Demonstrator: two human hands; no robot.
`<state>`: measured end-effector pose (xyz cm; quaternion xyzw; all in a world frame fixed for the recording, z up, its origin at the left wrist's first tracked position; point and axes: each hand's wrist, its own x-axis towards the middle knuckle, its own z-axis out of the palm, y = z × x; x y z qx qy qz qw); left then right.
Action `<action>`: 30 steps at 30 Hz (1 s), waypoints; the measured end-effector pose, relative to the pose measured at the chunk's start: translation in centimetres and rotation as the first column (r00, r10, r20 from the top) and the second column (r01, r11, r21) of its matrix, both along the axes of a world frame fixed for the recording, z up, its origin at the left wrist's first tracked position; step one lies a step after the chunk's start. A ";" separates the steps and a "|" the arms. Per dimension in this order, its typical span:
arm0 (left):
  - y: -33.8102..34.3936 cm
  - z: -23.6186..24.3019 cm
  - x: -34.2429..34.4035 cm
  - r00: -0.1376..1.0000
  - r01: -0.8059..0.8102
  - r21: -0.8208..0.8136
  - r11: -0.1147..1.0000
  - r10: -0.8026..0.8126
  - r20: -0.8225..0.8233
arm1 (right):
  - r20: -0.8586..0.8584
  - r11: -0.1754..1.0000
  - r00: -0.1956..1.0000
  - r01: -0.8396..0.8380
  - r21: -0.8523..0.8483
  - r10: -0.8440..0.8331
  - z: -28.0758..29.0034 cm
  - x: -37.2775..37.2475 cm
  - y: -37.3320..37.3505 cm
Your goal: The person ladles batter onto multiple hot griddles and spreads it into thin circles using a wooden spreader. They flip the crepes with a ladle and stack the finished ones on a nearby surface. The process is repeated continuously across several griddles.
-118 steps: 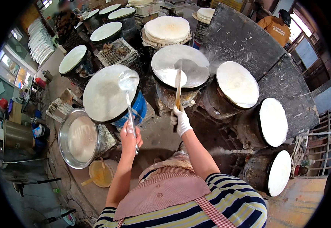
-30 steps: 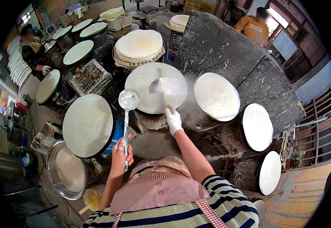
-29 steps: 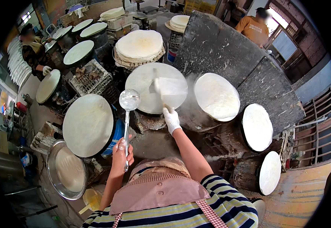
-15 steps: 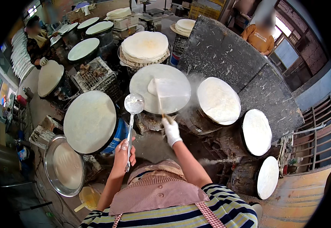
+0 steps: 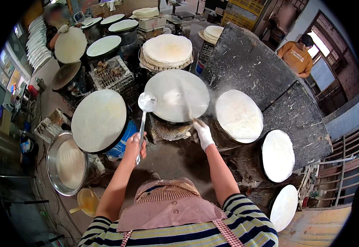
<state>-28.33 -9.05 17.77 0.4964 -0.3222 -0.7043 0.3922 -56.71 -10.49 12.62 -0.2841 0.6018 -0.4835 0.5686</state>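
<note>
Bare left hand (image 5: pixel 135 143) wraps the thin metal ladle (image 5: pixel 145 108), its shiny bowl at the round grey griddle (image 5: pixel 177 95), centre frame. White-gloved right hand (image 5: pixel 203 133) grips a blurred wooden spreader (image 5: pixel 186 105) over the smooth steaming batter.

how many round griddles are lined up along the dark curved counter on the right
4: one steaming under the gloved right hand's stick, then three white-coated griddles curving right and down. More stand farther left.
</note>
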 end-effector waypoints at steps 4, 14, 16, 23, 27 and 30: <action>-4.1 -0.8 -2.5 0.999 -0.020 -0.026 0.999 0.021 0.026 | -0.124 0.992 0.984 -0.127 -0.007 0.125 0.5 0.4 -2.2; -6.3 -2.0 -6.3 0.968 -0.077 0.018 0.997 0.071 0.242 | 0.205 0.996 0.978 0.018 0.091 -0.036 -1.3 5.0 2.8; -5.9 -1.4 -7.1 0.985 -0.082 0.084 0.993 0.068 0.157 | 0.346 0.988 0.938 -0.083 0.128 0.034 -1.1 7.5 2.3; -2.4 -3.1 -1.5 0.129 0.112 0.299 0.948 0.285 -0.950 | 0.123 0.993 0.987 0.111 -0.039 -0.106 0.8 4.3 1.2; -1.2 -1.7 0.6 -0.016 0.179 0.209 0.961 0.216 -0.976 | -0.606 0.926 0.785 -0.126 -0.355 -0.125 -6.0 3.4 0.4; 1.8 0.5 5.5 -0.229 0.068 0.069 0.995 0.083 -0.970 | -0.222 0.969 0.947 -0.245 -0.038 0.231 -0.3 7.2 3.2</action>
